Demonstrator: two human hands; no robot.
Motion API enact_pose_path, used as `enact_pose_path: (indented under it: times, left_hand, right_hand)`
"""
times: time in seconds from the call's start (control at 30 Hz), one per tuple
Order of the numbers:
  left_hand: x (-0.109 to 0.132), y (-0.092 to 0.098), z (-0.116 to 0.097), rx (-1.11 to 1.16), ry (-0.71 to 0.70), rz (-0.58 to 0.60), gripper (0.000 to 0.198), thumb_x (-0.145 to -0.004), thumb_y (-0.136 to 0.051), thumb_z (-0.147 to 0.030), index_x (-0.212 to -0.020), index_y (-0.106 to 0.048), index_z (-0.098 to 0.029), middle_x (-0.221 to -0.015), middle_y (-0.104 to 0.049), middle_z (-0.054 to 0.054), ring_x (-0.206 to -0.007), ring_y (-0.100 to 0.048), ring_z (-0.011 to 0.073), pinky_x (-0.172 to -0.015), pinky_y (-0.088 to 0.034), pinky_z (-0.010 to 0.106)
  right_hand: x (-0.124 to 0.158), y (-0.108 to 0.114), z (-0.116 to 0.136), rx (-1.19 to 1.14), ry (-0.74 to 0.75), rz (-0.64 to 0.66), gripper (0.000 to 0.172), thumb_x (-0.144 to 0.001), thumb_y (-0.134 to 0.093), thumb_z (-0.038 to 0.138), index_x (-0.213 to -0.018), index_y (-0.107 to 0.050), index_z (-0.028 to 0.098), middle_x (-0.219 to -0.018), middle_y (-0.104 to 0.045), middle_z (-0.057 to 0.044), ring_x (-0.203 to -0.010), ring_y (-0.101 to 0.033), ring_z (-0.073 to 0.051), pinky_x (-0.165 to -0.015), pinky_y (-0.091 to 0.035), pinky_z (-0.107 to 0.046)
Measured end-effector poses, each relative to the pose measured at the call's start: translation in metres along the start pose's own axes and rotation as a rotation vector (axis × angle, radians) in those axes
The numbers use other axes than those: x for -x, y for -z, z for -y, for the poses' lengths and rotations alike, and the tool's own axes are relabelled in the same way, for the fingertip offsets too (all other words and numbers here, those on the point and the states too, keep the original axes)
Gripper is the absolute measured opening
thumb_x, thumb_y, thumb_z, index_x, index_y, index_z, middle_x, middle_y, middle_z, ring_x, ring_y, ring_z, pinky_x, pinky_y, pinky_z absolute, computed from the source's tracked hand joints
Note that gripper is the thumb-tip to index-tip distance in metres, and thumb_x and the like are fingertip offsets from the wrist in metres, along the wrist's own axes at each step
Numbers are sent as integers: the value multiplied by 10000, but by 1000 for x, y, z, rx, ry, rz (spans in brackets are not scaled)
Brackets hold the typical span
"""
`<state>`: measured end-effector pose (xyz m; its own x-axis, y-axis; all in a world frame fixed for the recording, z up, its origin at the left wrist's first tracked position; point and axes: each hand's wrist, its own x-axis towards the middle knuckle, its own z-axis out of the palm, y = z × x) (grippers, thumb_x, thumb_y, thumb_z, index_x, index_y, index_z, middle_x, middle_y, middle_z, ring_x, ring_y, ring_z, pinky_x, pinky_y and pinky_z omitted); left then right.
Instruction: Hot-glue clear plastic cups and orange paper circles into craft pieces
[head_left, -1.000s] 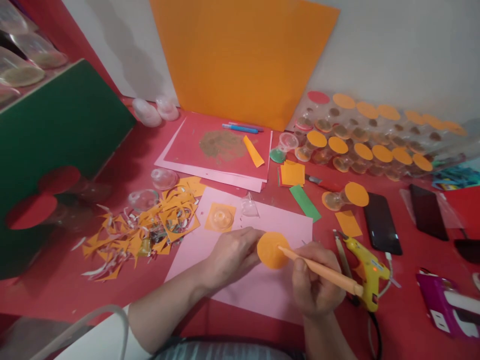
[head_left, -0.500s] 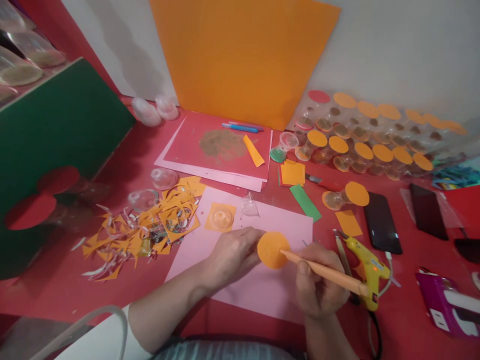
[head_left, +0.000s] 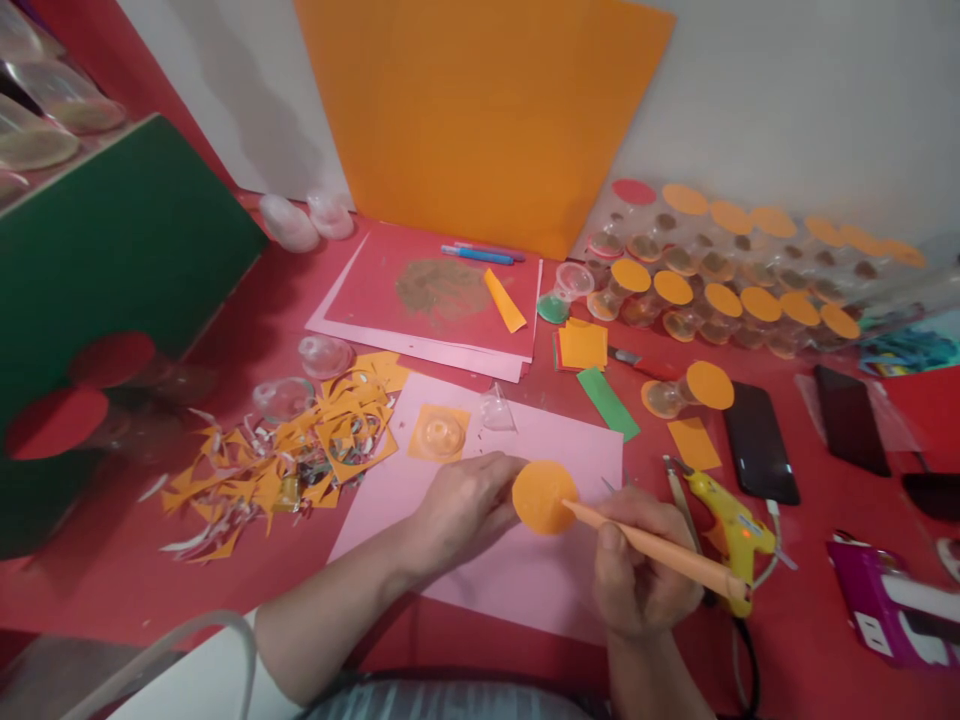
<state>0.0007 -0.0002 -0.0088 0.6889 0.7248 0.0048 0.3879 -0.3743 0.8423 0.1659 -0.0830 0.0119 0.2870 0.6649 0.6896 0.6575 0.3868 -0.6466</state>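
Note:
Pinched at its left edge, a round orange paper disc (head_left: 541, 497) is in my left hand (head_left: 466, 503), over a pink sheet (head_left: 517, 590). Whatever lies beneath the disc is hidden. My right hand (head_left: 641, 575) grips a light orange pen (head_left: 675, 556), its pointed tip on or just above the disc's right half. A thin grey tip (head_left: 607, 485) pokes out behind the right fingers; I cannot make out its kind. On the sheet beyond my hands rest a clear plastic dome (head_left: 439, 435) on an orange square and a clear plastic funnel-shaped piece (head_left: 496, 410).
Paper scraps (head_left: 300, 450) are heaped at left. A yellow glue gun (head_left: 727, 525), a phone (head_left: 761, 440) and a purple-and-white item (head_left: 885, 610) lie at right. Behind stand rows of disc-topped clear hourglass shapes (head_left: 720, 300). A green board (head_left: 112, 320) stands left.
The view has shifted slightly, and the pen's rear end sits a little lower and farther right. Both hands keep their holds on the disc and the pen.

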Motion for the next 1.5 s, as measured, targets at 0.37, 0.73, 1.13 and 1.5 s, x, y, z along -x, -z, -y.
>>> enact_pose_path:
  times: [0.37, 0.73, 1.13, 1.5]
  left_hand:
    - [0, -1, 0, 7, 10, 6, 198, -913, -615, -235, -1072, -724, -191, -906, -773, 34, -755, -718, 156, -683, -521, 228]
    - [1, -1, -1, -10, 20, 7, 199, -907, -620, -218, -1076, -722, -189, -900, -769, 36, -759, -719, 158, -685, -519, 229]
    - [0, 1, -2, 2, 34, 22, 200, -911, -607, -231, -1072, -721, -202, -927, -773, 38, -772, -717, 158, -702, -529, 229]
    - [0, 0, -2, -12, 23, 24, 184, -906, -613, -233, -1054, -714, -192, -922, -773, 44, -772, -721, 165, -698, -529, 236]
  right_hand:
    - [4, 1, 0, -31, -30, 62, 68, -893, -550, 149, -911, -592, 200, -644, -574, 29, -487, -554, -145, -416, -439, -252]
    - [0, 4, 0, 37, -45, 27, 54, -921, -561, 195, -874, -586, 205, -638, -563, 38, -446, -512, -121, -388, -393, -241]
    - [-3, 0, 2, 2, -18, 50, 75, -897, -556, 142, -927, -593, 201, -661, -581, 28, -475, -536, -132, -401, -417, -243]
    - [-4, -1, 2, 22, -2, 41, 78, -888, -544, 141, -906, -582, 206, -650, -564, 33, -458, -528, -129, -391, -417, -241]
